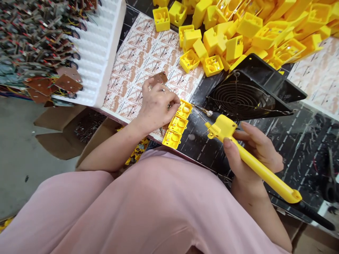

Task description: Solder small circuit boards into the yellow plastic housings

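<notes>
My right hand (249, 151) is wrapped round a yellow soldering iron (261, 169), its metal tip pointing left to the farthest of three small yellow plastic casings (178, 124) lined up at the table edge. Above that same casing, my left hand (160, 106) has thumb and forefinger pinched together; what sits between them is too small and covered to make out. A brown circuit board (160, 77) shows just beyond the left knuckles, partly hidden by the hand. The open casings have round grilles and small metal parts inside.
A heap of yellow casings (219, 42) covers the back of the table. Behind the iron stands a black fan (238, 91) with a wire guard. On the left, a white foam tray (106, 46) holds many wired circuit boards (39, 46). An open cardboard box (63, 130) stands below.
</notes>
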Demonstrator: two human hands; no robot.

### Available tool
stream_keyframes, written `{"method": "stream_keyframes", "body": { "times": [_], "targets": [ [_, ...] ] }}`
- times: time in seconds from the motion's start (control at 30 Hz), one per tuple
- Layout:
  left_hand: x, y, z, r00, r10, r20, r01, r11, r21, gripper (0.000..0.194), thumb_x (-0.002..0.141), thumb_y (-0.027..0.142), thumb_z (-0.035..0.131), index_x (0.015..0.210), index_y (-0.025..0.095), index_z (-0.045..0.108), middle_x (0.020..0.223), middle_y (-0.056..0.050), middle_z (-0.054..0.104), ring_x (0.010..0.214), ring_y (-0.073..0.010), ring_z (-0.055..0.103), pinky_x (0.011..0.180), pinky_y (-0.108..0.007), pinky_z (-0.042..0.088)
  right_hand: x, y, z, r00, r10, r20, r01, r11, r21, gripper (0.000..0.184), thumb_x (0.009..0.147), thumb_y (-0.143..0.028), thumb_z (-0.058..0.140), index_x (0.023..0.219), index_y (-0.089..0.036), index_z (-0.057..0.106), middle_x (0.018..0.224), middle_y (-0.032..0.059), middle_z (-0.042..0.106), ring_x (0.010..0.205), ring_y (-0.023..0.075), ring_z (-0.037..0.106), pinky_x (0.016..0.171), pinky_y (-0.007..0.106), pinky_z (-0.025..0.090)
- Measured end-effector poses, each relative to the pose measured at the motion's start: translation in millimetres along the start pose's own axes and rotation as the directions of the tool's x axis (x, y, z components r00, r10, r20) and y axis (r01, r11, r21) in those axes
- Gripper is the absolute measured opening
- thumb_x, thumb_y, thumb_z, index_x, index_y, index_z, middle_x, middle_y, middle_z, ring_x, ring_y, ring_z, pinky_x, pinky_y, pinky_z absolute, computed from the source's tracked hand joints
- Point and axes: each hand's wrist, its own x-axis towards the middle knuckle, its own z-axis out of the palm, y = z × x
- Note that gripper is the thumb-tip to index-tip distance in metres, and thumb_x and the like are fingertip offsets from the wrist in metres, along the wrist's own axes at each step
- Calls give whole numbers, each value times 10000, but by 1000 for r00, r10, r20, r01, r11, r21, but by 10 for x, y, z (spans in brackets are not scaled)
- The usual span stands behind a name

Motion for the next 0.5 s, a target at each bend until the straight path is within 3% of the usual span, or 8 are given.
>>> {"method": "stream_keyframes", "body": {
  "times": [0.07,0.17,0.33,0.5],
  "targets": [
    [5,21,49,1000,8,-22,-7,998,60,245,980,319,541,877,260,755,825,-38,741,1063,-295,664,1239,-692,333,0,-32,25,1000,23,16,-23,1000,-13,585,893,-287,840,1447,-298,651,956,11,817,701,188,773,559,278,605],
    [36,47,89,999,31,-43,-25,993,119,258,977,278,522,859,238,748,855,-58,733,1040,-302,663,1188,-690,381,23,-114,65,997,39,62,-34,997,-75,488,906,-284,829,1372,-301,684,1025,15,822,786,205,796,670,322,662],
    [111,87,68,995,97,-13,-92,978,188,258,959,259,514,804,222,717,801,-53,692,1016,-293,664,1156,-661,418,91,-153,142,987,-145,72,146,989,-20,271,821,-209,903,991,-227,692,867,-10,800,709,177,780,631,269,657],
    [138,126,29,988,154,-1,-148,950,274,279,952,230,501,779,217,719,741,-47,668,982,-270,675,1148,-609,452,165,-153,168,977,-170,127,176,984,-34,292,812,-120,879,966,-239,661,871,-13,798,736,173,787,616,256,644]
  ]
}}
